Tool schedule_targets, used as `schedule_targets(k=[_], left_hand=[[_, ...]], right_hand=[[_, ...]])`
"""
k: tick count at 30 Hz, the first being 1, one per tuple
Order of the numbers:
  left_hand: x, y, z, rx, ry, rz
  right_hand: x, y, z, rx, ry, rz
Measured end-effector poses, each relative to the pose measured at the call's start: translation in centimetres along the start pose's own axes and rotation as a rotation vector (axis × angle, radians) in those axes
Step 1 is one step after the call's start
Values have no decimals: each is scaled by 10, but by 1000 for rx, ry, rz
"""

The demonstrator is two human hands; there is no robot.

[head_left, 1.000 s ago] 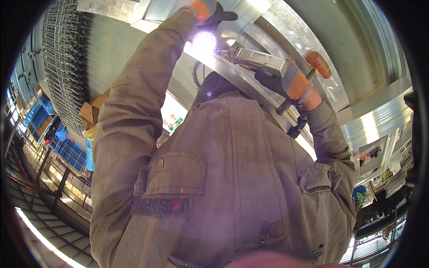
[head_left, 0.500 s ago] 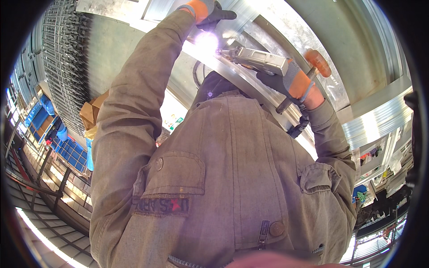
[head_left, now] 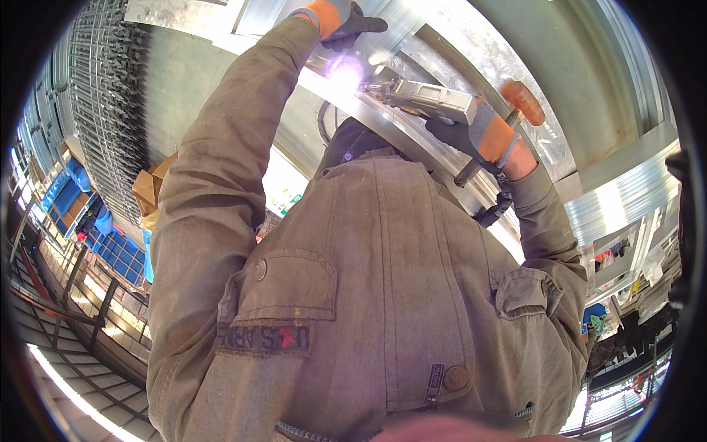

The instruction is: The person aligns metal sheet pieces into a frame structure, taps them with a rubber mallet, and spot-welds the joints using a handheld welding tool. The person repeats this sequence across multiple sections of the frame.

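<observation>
My right hand, in an orange and dark grey glove, is closed around a welding gun with a pale rectangular body. Its narrow nozzle points left at a bright violet-white glow on a shiny metal profile. Just beyond the glow, my left hand, gloved alike, lies against the metal with some fingers stretched out to the right. Beside my right wrist is a mallet with an orange head; the wrist and glove hide part of its handle. Glare covers the spot where nozzle and metal meet.
Flat metal sheets and frame pieces spread across the far side and right. Stacked metal bars stand at the left, near an open cardboard box. A dark segmented cable or strap hangs below my right wrist.
The glow has become smaller and dimmer. The welding gun and my right hand have shifted very slightly to the right; my left hand has hardly moved.
</observation>
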State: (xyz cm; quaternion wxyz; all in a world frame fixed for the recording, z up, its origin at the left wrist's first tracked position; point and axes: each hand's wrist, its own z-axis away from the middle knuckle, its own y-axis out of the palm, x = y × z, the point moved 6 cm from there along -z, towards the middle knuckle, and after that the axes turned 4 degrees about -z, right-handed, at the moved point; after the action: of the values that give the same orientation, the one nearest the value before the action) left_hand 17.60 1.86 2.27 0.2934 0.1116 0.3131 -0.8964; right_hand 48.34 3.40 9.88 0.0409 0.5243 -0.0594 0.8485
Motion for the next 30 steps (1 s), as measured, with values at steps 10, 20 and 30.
schedule_targets(k=[10, 20, 30], left_hand=[[0, 1, 0, 24, 13, -40], [2, 3, -4, 62, 27, -94], [-3, -1, -6, 164, -113, -148]], right_hand=[[-7, 0, 4, -1, 32, 33], [-6, -2, 11, -13, 43, 21], [-13, -2, 21, -48, 101, 21]])
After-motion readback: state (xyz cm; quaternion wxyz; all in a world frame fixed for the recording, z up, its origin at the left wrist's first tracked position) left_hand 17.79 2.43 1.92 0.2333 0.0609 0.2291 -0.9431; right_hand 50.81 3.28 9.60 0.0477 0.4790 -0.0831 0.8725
